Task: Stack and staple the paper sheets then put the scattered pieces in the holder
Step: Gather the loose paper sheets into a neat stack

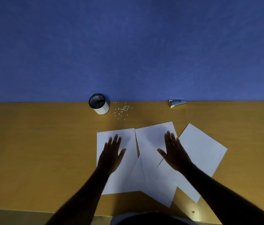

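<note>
Sheets still spread out, stacking not begun

Sheets: three lie loose on the worktop toward the near edge, approx. mid-width. Left sheet [117,161] is square to the edge; middle sheet [154,159] is tilted and overlaps it at the bottom; right sheet [202,153] is turned more and runs under or over the middle one low down, can't tell which.

Left hand [111,153] rests flat on the left sheet, fingers [116,139] straight and spread, gripping nothing. Right hand [174,151] is flat over the middle sheet's right side, fingers [171,138] splayed out too, nothing held. Whether the palms press down or just hover, can't tell.

Stapler [176,103] sits at the far edge, right of centre, well apart from the sheets. Holder [99,103], a round dark mesh cup w/ white label, stands at the far edge near the middle. Scattered pieces [122,110], tiny white bits, lie just beside it on its right.

Step in hand, as I judge it: gathering the sheets, i.e. the very start. Nothing stacked, stapled or picked up yet.

Next move prob. calls for sliding the outer sheets onto the middle one, then squaring corners before reaching far for the stapler. Bits are small, so pinching or sweeping them will be fiddly.
</note>
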Demonstrator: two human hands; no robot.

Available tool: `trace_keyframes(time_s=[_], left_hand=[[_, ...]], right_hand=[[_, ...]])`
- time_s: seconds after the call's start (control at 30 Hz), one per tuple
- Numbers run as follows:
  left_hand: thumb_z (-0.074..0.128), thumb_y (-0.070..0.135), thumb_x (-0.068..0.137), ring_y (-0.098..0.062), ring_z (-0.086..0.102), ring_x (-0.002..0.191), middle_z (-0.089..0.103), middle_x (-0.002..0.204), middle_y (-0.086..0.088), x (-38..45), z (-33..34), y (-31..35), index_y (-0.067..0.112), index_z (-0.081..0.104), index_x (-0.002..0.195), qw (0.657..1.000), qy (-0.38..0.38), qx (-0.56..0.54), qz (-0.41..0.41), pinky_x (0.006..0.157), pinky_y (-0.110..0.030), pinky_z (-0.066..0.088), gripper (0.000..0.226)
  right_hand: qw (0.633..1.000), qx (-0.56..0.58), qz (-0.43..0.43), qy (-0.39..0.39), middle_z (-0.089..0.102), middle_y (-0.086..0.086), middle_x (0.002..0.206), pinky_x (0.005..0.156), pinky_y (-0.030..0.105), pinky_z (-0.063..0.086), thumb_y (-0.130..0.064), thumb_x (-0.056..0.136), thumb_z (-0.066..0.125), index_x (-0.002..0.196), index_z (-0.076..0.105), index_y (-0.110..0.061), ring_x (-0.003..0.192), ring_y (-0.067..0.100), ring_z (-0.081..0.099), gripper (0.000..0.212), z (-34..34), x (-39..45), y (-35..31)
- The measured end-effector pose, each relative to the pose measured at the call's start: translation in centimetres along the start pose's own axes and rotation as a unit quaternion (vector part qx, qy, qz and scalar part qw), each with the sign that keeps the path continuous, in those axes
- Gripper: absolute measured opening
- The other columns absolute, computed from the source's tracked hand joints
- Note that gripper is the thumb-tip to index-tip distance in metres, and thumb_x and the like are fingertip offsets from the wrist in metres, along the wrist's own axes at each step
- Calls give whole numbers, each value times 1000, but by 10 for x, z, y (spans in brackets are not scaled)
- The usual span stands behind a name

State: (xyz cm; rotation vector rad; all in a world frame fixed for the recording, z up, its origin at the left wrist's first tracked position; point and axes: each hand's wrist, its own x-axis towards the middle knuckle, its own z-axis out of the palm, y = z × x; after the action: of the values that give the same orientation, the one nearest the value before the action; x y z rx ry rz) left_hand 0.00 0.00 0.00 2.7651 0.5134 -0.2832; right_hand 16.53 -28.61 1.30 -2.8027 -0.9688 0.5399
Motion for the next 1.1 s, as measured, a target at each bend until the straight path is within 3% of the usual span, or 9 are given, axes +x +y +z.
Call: trace_keyframes(time_s=[0.17, 0.33, 0.5, 0.67, 0.77, 0.87, 1.0, 1.1], left_hand=[[19, 64, 106, -28, 13, 163, 11, 177, 1, -8, 20, -10, 24, 22, 169, 999, -37, 25, -18, 127, -46, 24, 74], [23, 62, 107, -26, 11, 163, 13, 177, 0, -7, 22, -8, 23, 22, 169, 999, -41, 27, -23, 125, -42, 23, 73], [52, 44, 107, -25, 8, 164, 9, 178, 0, -8, 13, -10, 21, 21, 169, 998, -34, -11, -43, 125, -42, 23, 72], [65, 36, 101, -31, 30, 159, 26, 174, -7, -22, -4, -28, 16, 26, 166, 980, 5, -78, -183, 124, -50, 40, 79], [74, 34, 96, -42, 43, 143, 42, 158, -17, -31, -8, -39, 9, 37, 157, 945, 36, -138, -295, 114, -56, 46, 76], [77, 35, 94, -50, 46, 132, 44, 148, -25, -34, -10, -46, 1, 46, 150, 905, 36, -189, -379, 114, -57, 43, 72], [79, 35, 92, -47, 47, 131, 48, 143, -26, -33, -13, -47, 2, 52, 145, 895, 32, -213, -391, 114, -54, 42, 68], [77, 37, 93, -44, 45, 135, 52, 143, -25, -31, -12, -43, 1, 51, 146, 900, 23, -206, -383, 114, -53, 42, 69]], right_hand=[[1000, -15, -11, 0, 20, 18, 167, 121, 52, 34, -65, 101, 28, 160, 21, -2, 153, 35, 25, 87, 28, -5, 1], [1000, 3, -22, 2, 14, 17, 169, 122, 53, 32, -52, 99, 52, 161, 16, -3, 155, 34, 19, 87, 31, -5, 3], [996, 78, -11, 35, 22, 12, 168, 121, 46, 30, -39, 99, 61, 159, 28, -11, 155, 29, 24, 74, 18, -14, 16], [987, 89, 125, 51, 50, 7, 140, 102, 50, 46, -46, 93, 64, 137, 45, -19, 126, 28, 56, 55, 1, -60, 57], [966, 118, 220, 64, 51, 7, 130, 98, 52, 46, -52, 88, 70, 129, 48, -20, 117, 30, 57, 57, 4, -90, 81], [939, 141, 301, 85, 52, 10, 125, 97, 54, 46, -57, 82, 75, 127, 48, -17, 115, 35, 55, 66, 10, -113, 96], [900, 158, 394, 98, 53, 18, 116, 93, 51, 48, -74, 72, 67, 122, 48, -7, 109, 40, 52, 86, 26, -124, 110], [886, 176, 416, 103, 53, 21, 116, 95, 50, 47, -66, 68, 79, 122, 47, -4, 111, 40, 50, 89, 34, -121, 112]])
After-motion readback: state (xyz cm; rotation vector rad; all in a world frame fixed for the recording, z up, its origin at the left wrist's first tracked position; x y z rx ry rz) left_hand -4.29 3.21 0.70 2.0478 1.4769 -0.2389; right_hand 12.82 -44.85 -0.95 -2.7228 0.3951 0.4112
